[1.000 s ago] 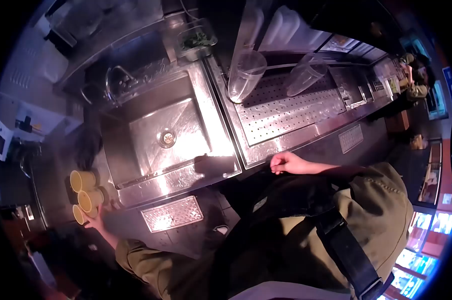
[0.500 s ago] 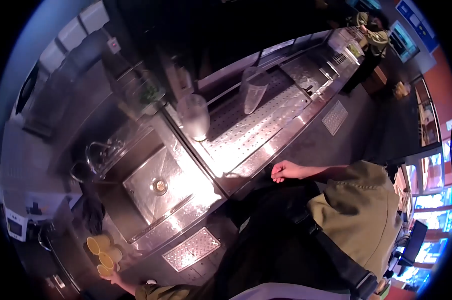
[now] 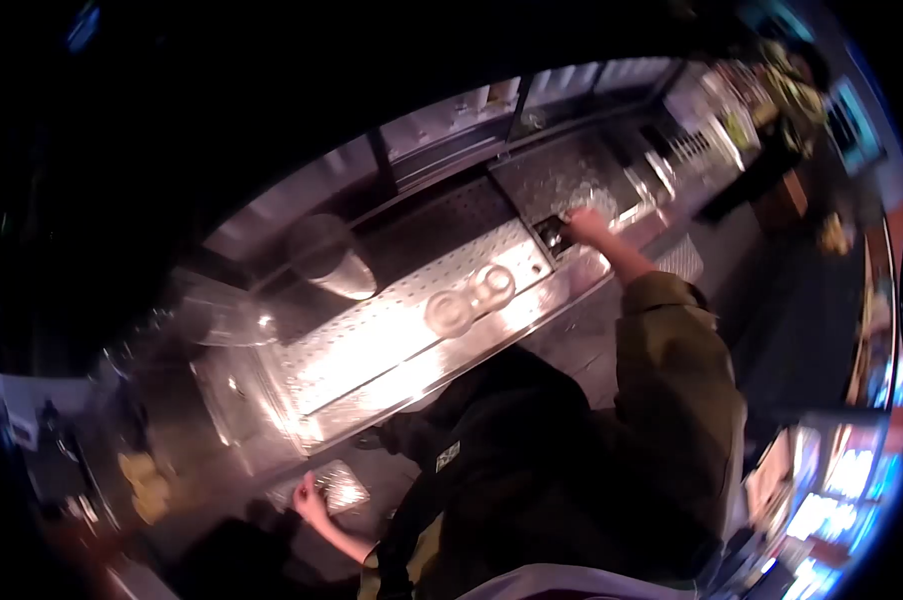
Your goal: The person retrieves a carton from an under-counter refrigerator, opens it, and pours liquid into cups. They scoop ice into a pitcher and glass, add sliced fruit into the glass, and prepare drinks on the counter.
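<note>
My right hand (image 3: 587,225) reaches to the dark compartment (image 3: 552,235) at the right end of the perforated metal tray (image 3: 412,255). Its fingers look closed at a dark, shiny item there, too blurred to name. Beyond lies an ice bin (image 3: 587,185) with loose ice. On the tray's front part are two round, clear cups (image 3: 450,312), side by side and touching or nearly so. My left hand (image 3: 310,497) hangs over the floor before the counter, its fingers loosely apart with nothing visible in them.
A large clear container (image 3: 332,260) stands on the tray's left part; another clear container (image 3: 222,315) is further left. Yellow cups (image 3: 147,485) are at the lower left. Another person (image 3: 797,100) stands at the counter's far right end.
My view has swung right along the counter. My right hand has gone from my waist to the ice bin's edge. My left hand has left the yellow cups; two cups now show on the tray.
</note>
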A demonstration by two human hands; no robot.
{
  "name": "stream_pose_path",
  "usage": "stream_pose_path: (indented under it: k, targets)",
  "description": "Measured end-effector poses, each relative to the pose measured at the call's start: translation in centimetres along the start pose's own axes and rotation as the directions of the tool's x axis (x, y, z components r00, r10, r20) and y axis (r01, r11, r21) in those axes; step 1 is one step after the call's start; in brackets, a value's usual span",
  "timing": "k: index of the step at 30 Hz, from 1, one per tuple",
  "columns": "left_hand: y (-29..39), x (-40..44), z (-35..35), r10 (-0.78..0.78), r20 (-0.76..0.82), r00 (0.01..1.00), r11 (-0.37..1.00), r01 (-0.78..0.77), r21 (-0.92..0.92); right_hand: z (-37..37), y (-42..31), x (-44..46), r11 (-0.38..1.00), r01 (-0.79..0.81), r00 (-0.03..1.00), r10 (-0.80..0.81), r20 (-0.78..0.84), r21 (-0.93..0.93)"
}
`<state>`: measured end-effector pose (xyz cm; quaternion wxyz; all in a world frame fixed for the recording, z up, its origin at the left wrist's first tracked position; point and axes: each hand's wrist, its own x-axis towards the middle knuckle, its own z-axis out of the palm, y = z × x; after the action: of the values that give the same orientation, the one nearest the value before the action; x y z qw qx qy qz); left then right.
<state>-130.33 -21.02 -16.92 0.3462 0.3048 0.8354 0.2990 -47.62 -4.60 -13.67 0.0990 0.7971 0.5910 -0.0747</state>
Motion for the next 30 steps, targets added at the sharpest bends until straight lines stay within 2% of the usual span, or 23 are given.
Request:
stream_pose_path:
  k: [1,2,3,4,5,7,8,11,12,13,14,15,16,17,18,20,23,27,30]
  targets:
    - [7.0,-8.9,6.3,-0.246,0.147,0.958,0.957,0.264,-0.122,2.3,0.4,2.7,0.985,0.089,0.969,-0.051,0.243,-0.147]
    - [2.8,-10.2,12.2,-0.276,0.239,0.931,0.954,0.296,-0.051,2.3,-0.5,3.4,0.949,0.179,0.947,-0.094,0.308,-0.261]
    - [4.9,-14.3,17.0,-0.295,0.395,0.87,0.936,0.346,-0.064,1.8,-1.8,3.4,0.892,0.267,0.919,-0.123,0.374,-0.365]
    - [5.1,-16.4,21.5,-0.328,0.479,0.814,0.941,0.325,0.091,3.6,-2.1,3.8,0.893,0.283,0.884,-0.102,0.456,-0.349]
    - [4.9,-19.8,26.6,-0.141,0.386,0.912,0.99,0.14,0.03,5.0,-2.2,4.5,0.892,0.3,0.843,-0.081,0.532,-0.339]
    - [5.2,-24.8,33.3,-0.052,0.489,0.871,0.99,-0.021,0.142,4.7,-2.7,4.9,0.888,0.332,0.782,-0.07,0.619,-0.318]
    - [6.8,-27.5,35.8,-0.064,0.497,0.865,0.984,-0.029,0.177,4.3,-2.7,5.3,0.886,0.342,0.754,-0.061,0.654,-0.313]
    - [7.4,-33.5,41.1,-0.107,0.52,0.848,0.96,-0.047,0.275,5.3,-1.4,5.4,0.85,0.42,0.846,-0.239,0.476,-0.319]
    - [6.6,-34.8,43.2,-0.123,0.533,0.837,0.951,-0.054,0.305,6.6,-0.6,6.4,0.831,0.473,0.852,-0.349,0.389,-0.291]
    - [3.3,-35.4,46.2,-0.099,0.568,0.817,0.974,-0.036,0.222,7.9,2.2,7.5,0.777,0.557,0.824,-0.473,0.313,-0.292]
    - [3.1,-37.3,47.3,-0.136,0.562,0.816,0.969,-0.009,0.248,8.9,5.4,8.1,0.714,0.635,0.773,-0.589,0.237,-0.294]
    - [3.3,-39.4,48.5,-0.182,0.552,0.814,0.959,0.022,0.284,0.9,6.8,5.3,0.735,0.635,0.772,-0.603,0.2,-0.236]
    - [3.3,-41.7,49.8,-0.226,0.539,0.811,0.949,0.057,0.311,-2.1,9.6,5.0,0.75,0.605,0.794,-0.591,0.141,-0.265]
    - [3.4,-44.2,51.2,-0.265,0.52,0.812,0.936,0.086,0.343,-5.6,10.6,5.0,0.853,0.461,0.883,-0.412,0.227,-0.247]
    - [3.1,-46.7,52.9,-0.308,0.496,0.811,0.92,0.122,0.372,-3.7,13.8,7.7,0.939,0.282,0.948,-0.241,0.208,-0.199]
    - [4.6,-51.9,55.7,-0.398,0.442,0.804,0.879,0.196,0.435,-1.5,16.7,12.0,0.929,0.207,0.976,-0.176,0.125,-0.307]
    - [6.6,-57.3,59.4,-0.522,0.36,0.773,0.804,0.305,0.511,4.0,13.4,15.3,0.915,0.311,0.946,-0.274,0.173,-0.256]
    - [7.9,-60.3,62.8,-0.657,0.39,0.645,0.727,0.406,0.554,11.4,6.0,16.5,0.888,0.457,0.844,-0.448,0.296,0.04]
    - [10.2,-62.3,64.6,-0.623,0.309,0.719,0.736,0.404,0.543,12.2,5.1,17.5,0.87,0.421,0.799,-0.49,0.348,0.257]
